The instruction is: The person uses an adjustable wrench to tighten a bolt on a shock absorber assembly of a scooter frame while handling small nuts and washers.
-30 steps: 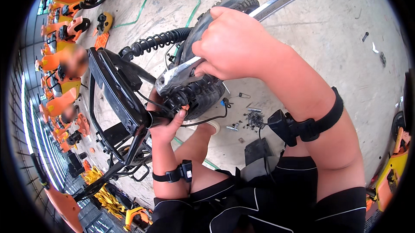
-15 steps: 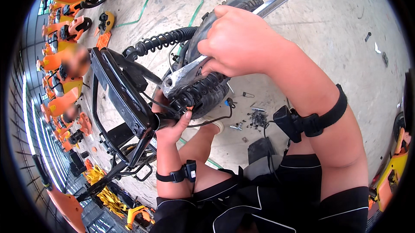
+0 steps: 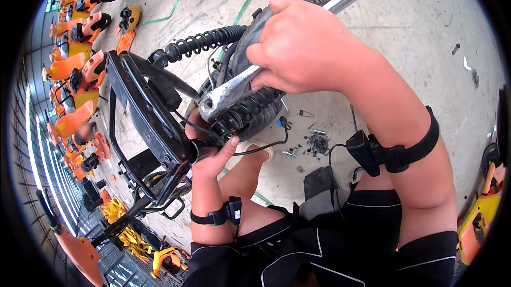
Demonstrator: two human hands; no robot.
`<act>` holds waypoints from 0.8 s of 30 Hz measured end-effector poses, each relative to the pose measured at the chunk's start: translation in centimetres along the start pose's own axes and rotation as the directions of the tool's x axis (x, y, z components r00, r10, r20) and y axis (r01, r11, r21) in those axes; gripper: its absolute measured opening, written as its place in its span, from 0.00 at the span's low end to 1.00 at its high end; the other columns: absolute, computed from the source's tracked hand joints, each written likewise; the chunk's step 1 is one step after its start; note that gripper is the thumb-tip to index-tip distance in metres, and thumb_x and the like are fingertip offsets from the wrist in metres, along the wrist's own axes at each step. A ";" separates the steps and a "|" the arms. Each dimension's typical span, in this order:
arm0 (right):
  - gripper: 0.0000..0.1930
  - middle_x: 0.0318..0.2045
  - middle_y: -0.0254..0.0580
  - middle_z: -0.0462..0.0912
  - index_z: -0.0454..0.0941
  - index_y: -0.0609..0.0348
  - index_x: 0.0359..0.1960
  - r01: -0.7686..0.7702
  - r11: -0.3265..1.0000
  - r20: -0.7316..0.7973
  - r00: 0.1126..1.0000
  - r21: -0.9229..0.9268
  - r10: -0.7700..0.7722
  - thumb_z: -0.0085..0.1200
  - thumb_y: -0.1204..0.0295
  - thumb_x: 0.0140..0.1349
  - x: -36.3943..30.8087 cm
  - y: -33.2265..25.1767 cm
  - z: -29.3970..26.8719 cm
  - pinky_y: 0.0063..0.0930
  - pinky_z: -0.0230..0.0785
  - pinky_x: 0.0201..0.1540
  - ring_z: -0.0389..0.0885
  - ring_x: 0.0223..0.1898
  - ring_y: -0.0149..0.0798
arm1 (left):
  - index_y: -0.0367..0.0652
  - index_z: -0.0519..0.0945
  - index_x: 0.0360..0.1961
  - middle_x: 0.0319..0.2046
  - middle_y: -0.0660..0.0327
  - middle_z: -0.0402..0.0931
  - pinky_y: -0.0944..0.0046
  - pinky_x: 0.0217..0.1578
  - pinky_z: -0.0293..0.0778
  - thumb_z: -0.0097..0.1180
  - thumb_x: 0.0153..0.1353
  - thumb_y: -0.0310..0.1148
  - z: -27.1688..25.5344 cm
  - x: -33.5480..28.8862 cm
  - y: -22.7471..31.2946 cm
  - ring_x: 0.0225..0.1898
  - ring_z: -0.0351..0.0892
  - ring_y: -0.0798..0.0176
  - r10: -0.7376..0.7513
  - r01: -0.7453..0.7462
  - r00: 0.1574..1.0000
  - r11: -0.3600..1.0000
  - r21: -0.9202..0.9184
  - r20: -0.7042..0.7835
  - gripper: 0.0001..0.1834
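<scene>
the concrete floor [image 3: 415,52] spreads under everything, and along the far left stands a row of orange scooters [image 3: 72,66]. just left of me is a bare black frame [image 3: 139,111], and right of it sits the wheel [image 3: 254,34], its dark tyre partly hidden by my arm. two coil springs run between frame and wheel: the far shock absorber [image 3: 205,40] lies in plain sight, while the near shock absorber [image 3: 247,108] is partly under my tool. that tool, a long silver wrench [image 3: 237,84], slants from the far right down to the near shock absorber's frame end; i cannot tell whether its head is seated on anything there.

my right hand [image 3: 298,44] is closed in a fist about the wrench's middle. my left hand [image 3: 210,162] is at the frame end of the near shock absorber, thumb raised on the right, fingers going out of sight behind the parts, so i cannot tell how firmly they grip. a black cable [image 3: 266,151] trails right from beside my thumb. farther right, a small heap of dark screws [image 3: 318,145] lies on the floor, and well apart on the far right is a single bolt [image 3: 456,49].
</scene>
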State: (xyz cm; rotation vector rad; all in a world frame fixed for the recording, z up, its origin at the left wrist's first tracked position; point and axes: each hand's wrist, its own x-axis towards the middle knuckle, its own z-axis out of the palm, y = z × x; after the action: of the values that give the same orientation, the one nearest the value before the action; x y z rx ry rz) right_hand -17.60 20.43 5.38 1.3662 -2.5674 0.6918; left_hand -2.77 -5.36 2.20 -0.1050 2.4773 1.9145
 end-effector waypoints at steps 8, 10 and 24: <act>0.19 0.15 0.37 0.78 0.80 0.54 0.18 -0.011 1.000 0.056 0.998 0.009 0.010 0.66 0.50 0.43 0.8 0.2 0.0 0.30 0.63 0.41 0.77 0.23 0.41 | 0.35 0.59 0.62 0.56 0.52 0.67 0.53 0.60 0.65 0.76 0.45 0.36 -0.3 -0.3 -0.5 0.58 0.69 0.55 0.010 -0.010 1.000 1.000 0.007 -0.016 0.48; 0.19 0.15 0.37 0.78 0.81 0.54 0.19 -0.017 1.000 0.084 0.996 -0.007 0.018 0.66 0.51 0.43 0.9 -0.1 -0.4 0.30 0.63 0.40 0.77 0.23 0.41 | 0.34 0.58 0.63 0.56 0.51 0.67 0.53 0.60 0.65 0.76 0.45 0.36 -0.5 -0.2 -0.6 0.59 0.68 0.54 0.035 -0.034 0.999 0.999 0.031 -0.011 0.49; 0.14 0.14 0.31 0.79 0.81 0.51 0.14 -0.020 0.996 0.011 1.000 -0.082 0.021 0.67 0.55 0.38 1.0 -1.3 -1.7 0.24 0.63 0.37 0.73 0.23 0.34 | 0.30 0.53 0.66 0.58 0.46 0.65 0.50 0.60 0.67 0.76 0.45 0.38 -0.3 -0.4 -1.9 0.59 0.69 0.51 0.144 -0.141 0.987 0.989 0.055 -0.070 0.54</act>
State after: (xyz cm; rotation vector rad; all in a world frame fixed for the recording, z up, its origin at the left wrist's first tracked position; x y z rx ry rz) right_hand -17.22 19.88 7.61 1.3245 -2.5916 0.5758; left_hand -2.24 -6.07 0.50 0.0025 2.6467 1.9317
